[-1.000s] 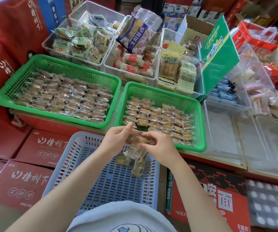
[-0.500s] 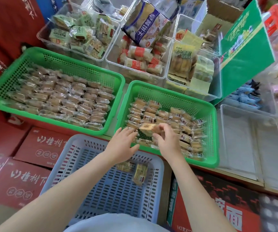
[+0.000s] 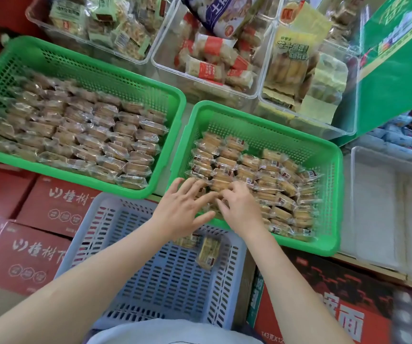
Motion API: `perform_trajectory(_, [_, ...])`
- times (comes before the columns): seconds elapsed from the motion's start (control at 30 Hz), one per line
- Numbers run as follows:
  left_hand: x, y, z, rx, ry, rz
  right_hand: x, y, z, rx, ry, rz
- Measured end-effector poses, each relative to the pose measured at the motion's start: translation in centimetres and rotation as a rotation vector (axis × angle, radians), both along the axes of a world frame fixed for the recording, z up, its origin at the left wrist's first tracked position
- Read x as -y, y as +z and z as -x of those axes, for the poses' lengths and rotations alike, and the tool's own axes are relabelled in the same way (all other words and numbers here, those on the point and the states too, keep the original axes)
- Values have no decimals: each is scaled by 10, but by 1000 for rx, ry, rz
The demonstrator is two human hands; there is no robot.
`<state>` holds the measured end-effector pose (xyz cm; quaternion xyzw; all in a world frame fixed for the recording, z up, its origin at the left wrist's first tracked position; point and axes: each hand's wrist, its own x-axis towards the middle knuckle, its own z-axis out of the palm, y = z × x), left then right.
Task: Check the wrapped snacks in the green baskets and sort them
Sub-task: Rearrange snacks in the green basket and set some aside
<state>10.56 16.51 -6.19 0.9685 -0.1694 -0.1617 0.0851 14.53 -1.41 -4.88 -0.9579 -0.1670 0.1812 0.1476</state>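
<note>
With my left hand (image 3: 185,207) spread flat and my right hand (image 3: 237,207) curled on the clear-wrapped biscuit snacks (image 3: 249,175) at the near-left corner of the right green plastic mesh basket (image 3: 334,194), I judged a hasty pull could scatter neighbouring packets.

You have the right basket (image 3: 329,194) beside the left basket (image 3: 170,100), with the slotted crate (image 3: 105,244) just before it.
</note>
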Motion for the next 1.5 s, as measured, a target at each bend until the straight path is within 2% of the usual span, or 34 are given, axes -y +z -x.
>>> perform_trajectory(0.13, [2,3,-6,-99,-32,-22,1,6,-12,17,-218,-196])
perform_trajectory(0.33, [5,3,-8,-145,-30,-54,-7,-8,-25,-118,-340,-9])
perform_trajectory(0.53, [6,6,-8,-154,3,-32,-17,-7,-24,-71,-510,-17])
perform_trajectory(0.87, [6,8,-8,-149,21,-15,-11,-6,-33,-212,-538,32])
perform_trajectory(0.97, [5,10,-9,-164,16,-19,-10,2,-35,-246,-582,-86])
perform_trajectory(1.1, [2,14,-6,-183,31,14,-2,18,-33,-349,-754,-380])
perform_trajectory(1.23, [1,29,8,-221,197,240,10,50,-20,-255,-851,-654])
perform_trajectory(1.37, [3,64,25,-167,480,643,21,86,4,-100,-835,-767])
perform_trajectory(1.43, [7,87,32,-95,548,816,20,100,21,-163,-757,-796])
perform_trajectory(1.5, [9,106,37,-135,582,943,14,113,40,-276,-633,-773])
